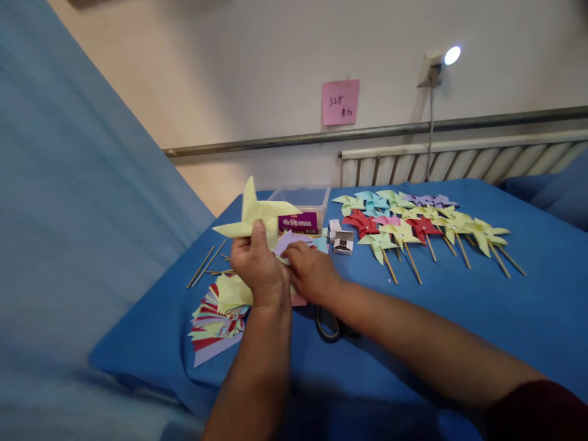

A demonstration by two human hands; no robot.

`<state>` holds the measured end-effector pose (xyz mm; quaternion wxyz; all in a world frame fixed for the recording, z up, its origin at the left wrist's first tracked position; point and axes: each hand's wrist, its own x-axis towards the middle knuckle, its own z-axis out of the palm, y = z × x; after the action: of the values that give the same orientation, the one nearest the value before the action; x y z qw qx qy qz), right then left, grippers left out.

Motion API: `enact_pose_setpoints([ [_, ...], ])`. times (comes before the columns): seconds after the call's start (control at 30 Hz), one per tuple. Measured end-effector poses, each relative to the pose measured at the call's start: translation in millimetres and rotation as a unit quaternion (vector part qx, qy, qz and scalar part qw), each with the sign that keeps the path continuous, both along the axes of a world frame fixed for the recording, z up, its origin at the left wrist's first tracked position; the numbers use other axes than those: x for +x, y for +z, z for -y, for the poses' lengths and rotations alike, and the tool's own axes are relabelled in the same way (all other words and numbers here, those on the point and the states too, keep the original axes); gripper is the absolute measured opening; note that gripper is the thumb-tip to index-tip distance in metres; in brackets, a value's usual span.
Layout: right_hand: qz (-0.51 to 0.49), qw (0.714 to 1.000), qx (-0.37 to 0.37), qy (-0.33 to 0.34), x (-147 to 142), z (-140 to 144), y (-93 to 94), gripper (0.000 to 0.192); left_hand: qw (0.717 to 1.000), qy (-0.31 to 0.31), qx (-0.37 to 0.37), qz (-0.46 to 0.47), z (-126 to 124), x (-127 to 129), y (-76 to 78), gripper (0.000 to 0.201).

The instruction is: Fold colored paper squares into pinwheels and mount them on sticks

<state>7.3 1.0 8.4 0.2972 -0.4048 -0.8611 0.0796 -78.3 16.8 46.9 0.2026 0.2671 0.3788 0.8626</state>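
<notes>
The left hand (260,266) is raised above the blue surface (459,318), its grip closed on a pale yellow pinwheel (255,214), thumb up against the paper's centre, so the folded blades spread above the fingers. The right hand (311,271) lies just beside the left, lower down, resting on a lilac sheet (289,240) near the surface; its fingers curl downward, and whether its grip is closed on anything I cannot tell. Below the left hand a fan of cut paper squares (215,318) in yellow, red and white lies on the surface, touching or partly hidden by the wrist. To the left of it are a few thin wooden sticks (206,264). Under the right forearm the dark handles of scissors (328,324) show. Behind the hands stands a clear plastic box (307,199) with a purple packet (298,222) at its front, and just right of that a small open box (343,245). Further right, well apart from the hands, finished pinwheels on sticks (413,229) lie in rows, in yellow, green, red, pink and purple. On the wall behind hangs a pink note (340,101), and a lamp (443,59) shines at the right.
</notes>
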Motion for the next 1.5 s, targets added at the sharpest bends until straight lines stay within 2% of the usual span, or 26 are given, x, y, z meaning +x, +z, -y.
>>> enact_pose_setpoints([
  [0.03,0.022,0.999,-0.013,0.022,-5.6,6.6,-0.3,0.027,1.000,0.015,0.010,-0.009,-0.1,-3.0,2.2,0.026],
  [0.1,0.052,0.998,-0.041,0.018,-15.7,14.3,-2.2,0.035,0.999,0.031,0.028,-0.014,-0.3,-6.5,4.5,0.025],
  [0.17,0.062,0.996,-0.060,0.002,-23.2,15.7,-5.2,0.039,0.999,0.031,0.028,-0.017,-0.5,-6.8,4.2,0.025],
  [0.3,0.072,0.991,-0.110,-0.016,-29.8,10.5,-10.4,0.034,0.999,0.012,0.012,-0.029,-0.8,-3.1,0.3,0.027],
  [0.53,0.089,0.983,-0.159,-0.018,-30.7,6.0,-12.8,0.031,0.999,-0.013,0.003,-0.030,-2.9,-0.1,-4.3,0.026],
  [0.67,0.082,0.983,-0.159,-0.025,-28.6,5.8,-13.5,0.026,0.999,-0.033,0.003,-0.026,-3.3,1.4,-6.5,0.027],
  [0.8,0.069,0.982,-0.159,-0.075,-16.1,7.2,-9.9,0.024,0.999,-0.045,0.001,-0.024,-1.8,4.5,-6.7,0.026],
  [0.9,0.022,0.979,-0.154,-0.132,4.2,6.6,-6.4,0.034,0.998,-0.058,-0.001,-0.020,-1.5,7.3,-6.8,0.026],
  [1.03,-0.057,0.970,-0.163,-0.170,45.0,3.1,-11.1,0.034,0.996,-0.076,-0.035,-0.012,-4.2,10.0,-11.3,0.029],
  [1.13,-0.177,0.959,-0.155,-0.157,77.1,2.5,-22.3,0.029,0.992,-0.102,-0.067,-0.014,-7.0,13.0,-18.4,0.032],
  [1.2,-0.277,0.938,-0.161,-0.131,93.3,4.2,-28.9,0.024,0.989,-0.120,-0.079,-0.023,-8.0,16.6,-23.9,0.032],
  [1.3,-0.401,0.892,-0.190,-0.091,105.6,8.2,-31.7,0.023,0.981,-0.162,-0.103,-0.031,-7.5,24.9,-31.7,0.031],
  [1.5,-0.519,0.826,-0.207,-0.074,107.7,9.0,-19.9,0.028,0.953,-0.269,-0.141,0.001,-0.3,42.8,-39.0,0.035],
])
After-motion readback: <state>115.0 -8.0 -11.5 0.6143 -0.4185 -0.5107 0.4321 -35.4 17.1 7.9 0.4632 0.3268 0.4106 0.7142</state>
